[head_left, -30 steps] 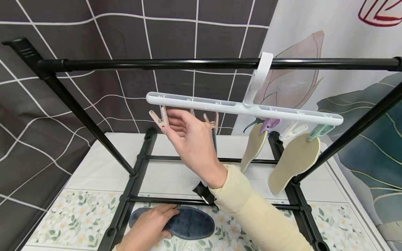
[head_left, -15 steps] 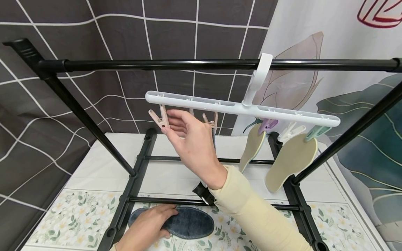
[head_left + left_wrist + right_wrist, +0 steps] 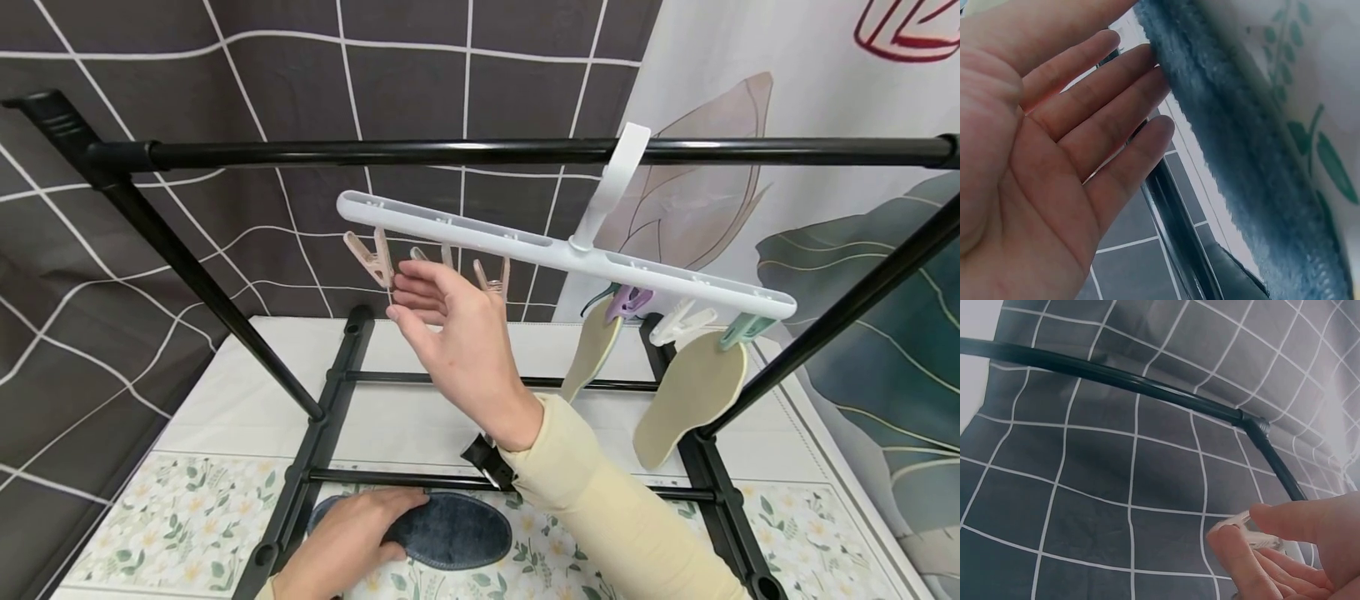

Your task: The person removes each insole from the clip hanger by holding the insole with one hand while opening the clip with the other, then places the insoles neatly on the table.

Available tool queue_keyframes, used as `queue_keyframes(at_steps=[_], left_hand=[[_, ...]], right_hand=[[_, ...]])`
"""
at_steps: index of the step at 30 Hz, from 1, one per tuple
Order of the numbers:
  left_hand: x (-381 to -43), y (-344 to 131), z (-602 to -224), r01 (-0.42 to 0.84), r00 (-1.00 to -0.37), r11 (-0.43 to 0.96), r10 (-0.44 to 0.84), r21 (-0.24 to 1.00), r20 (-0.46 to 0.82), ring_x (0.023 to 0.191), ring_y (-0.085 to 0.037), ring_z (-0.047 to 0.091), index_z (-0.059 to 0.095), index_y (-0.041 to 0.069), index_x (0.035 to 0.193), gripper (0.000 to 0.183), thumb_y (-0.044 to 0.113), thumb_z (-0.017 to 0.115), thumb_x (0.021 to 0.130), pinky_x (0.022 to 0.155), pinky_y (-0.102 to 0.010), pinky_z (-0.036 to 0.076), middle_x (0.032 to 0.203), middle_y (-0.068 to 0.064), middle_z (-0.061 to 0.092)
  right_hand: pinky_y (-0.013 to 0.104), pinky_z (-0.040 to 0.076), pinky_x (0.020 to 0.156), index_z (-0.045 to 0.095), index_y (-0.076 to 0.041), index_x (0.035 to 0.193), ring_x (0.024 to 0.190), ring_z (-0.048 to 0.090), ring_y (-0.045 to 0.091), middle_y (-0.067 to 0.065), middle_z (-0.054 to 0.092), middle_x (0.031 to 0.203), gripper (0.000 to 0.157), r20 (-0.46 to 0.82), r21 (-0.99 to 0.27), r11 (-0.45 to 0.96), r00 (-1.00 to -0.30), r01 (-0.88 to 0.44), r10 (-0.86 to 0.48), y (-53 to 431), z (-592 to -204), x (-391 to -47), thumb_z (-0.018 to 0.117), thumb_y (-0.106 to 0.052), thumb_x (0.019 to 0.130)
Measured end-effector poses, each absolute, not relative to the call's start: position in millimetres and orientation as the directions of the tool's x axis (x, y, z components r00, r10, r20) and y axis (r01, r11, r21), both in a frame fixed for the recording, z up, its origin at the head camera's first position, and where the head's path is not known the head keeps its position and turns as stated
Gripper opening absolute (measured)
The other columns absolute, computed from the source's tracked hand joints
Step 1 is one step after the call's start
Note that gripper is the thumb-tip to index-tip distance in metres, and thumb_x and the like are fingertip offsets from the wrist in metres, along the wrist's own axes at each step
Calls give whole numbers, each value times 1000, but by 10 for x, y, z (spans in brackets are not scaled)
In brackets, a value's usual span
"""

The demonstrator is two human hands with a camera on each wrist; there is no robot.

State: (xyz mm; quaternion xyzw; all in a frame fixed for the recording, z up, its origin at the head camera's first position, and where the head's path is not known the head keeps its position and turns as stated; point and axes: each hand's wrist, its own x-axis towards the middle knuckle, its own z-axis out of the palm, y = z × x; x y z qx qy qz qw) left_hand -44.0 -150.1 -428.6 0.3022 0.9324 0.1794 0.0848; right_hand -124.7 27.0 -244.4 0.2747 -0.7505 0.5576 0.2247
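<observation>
My right hand point(image 3: 465, 342) is raised under the left half of a white clip hanger point(image 3: 480, 236), thumb and fingers apart. Right beside its fingertips hangs a pale pink clothespin point(image 3: 372, 260), which overlaps the fingers in the right wrist view. Further pink clothespins point(image 3: 493, 279) hang behind that hand, partly hidden. Down on the floral surface, my left hand point(image 3: 352, 533) lies over one end of a dark blue insole point(image 3: 457, 533). Seen from the left wrist, its fingers are nearly straight, tips at the fuzzy edge of the insole point(image 3: 1210, 125).
The hanger hooks over the top bar point(image 3: 375, 155) of a black rack. On its right half, a purple clothespin point(image 3: 630, 302) and a green clothespin point(image 3: 745, 331) hold beige insoles point(image 3: 693, 392); a white clothespin point(image 3: 681, 322) hangs between. A grey checked curtain point(image 3: 247, 208) stands behind.
The hanger's left end has risen and its right end dipped; the left pink clothespin has moved up and left, away from my right thumb. My left hand has barely moved.
</observation>
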Motion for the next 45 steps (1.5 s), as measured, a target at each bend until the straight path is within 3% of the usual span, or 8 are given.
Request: queue_keyframes(at_steps=[5,12,18,24,28,32,38,45], left_hand=[[-455,-1513,-4269,553,-801,748,599,367,-16,105,-17,59,60,19,122,58,18,81,68,81,-35,51,119,5,61],[-499,-1518,-4185,512,-809,741,586,434,-46,100,-13,61,60,23,122,44,35,70,81,76,-32,52,116,8,61],[-526,-1505,-4099,526,-816,699,576,484,54,97,-7,61,61,21,120,36,36,63,87,75,-29,52,110,12,63],[-575,-1469,-4024,564,-818,677,534,473,211,86,0,60,56,29,122,37,33,65,86,69,-22,51,104,16,62],[-654,-1426,-3986,594,-805,660,491,460,334,95,0,58,52,33,125,39,36,64,87,73,-22,51,112,19,56],[-755,-1388,-3921,594,-804,633,441,496,399,101,-4,56,49,29,129,44,34,64,87,74,-25,51,120,14,53],[-902,-1296,-3794,549,-835,595,377,587,400,111,-9,51,40,26,138,57,35,65,87,83,-29,49,133,8,46],[-1025,-1092,-3696,518,-855,545,327,659,402,122,-10,44,29,32,144,72,47,65,83,96,-33,42,144,11,33]], right_hand=[[15,50,76,59,2,113,93,65,10,10,66,106,33,671,-689,221,-723,-690,-166,283,-2444,-1233,68,-4,82],[20,52,76,61,3,109,91,66,11,9,67,103,29,746,-630,174,-652,-757,-134,352,-2422,-1170,68,-2,82],[21,53,70,65,2,104,89,66,12,9,68,97,24,837,-513,218,-540,-830,-86,482,-2361,-1142,70,-4,81],[23,54,64,67,2,100,81,65,14,9,68,89,22,892,-420,315,-450,-851,-26,636,-2357,-1110,70,-7,80],[22,53,62,68,1,97,78,64,13,7,69,87,21,891,-435,348,-453,-831,30,720,-2422,-1091,71,-9,80],[24,53,61,68,1,96,77,64,11,6,69,86,21,872,-474,377,-482,-796,81,791,-2530,-1098,71,-13,80],[24,51,62,66,-1,90,74,60,8,3,65,85,24,846,-514,465,-515,-721,137,846,-2655,-1149,73,-22,79],[24,50,71,66,-3,102,84,59,11,4,66,96,38,842,-504,561,-517,-656,152,843,-2677,-1229,72,-32,79]])
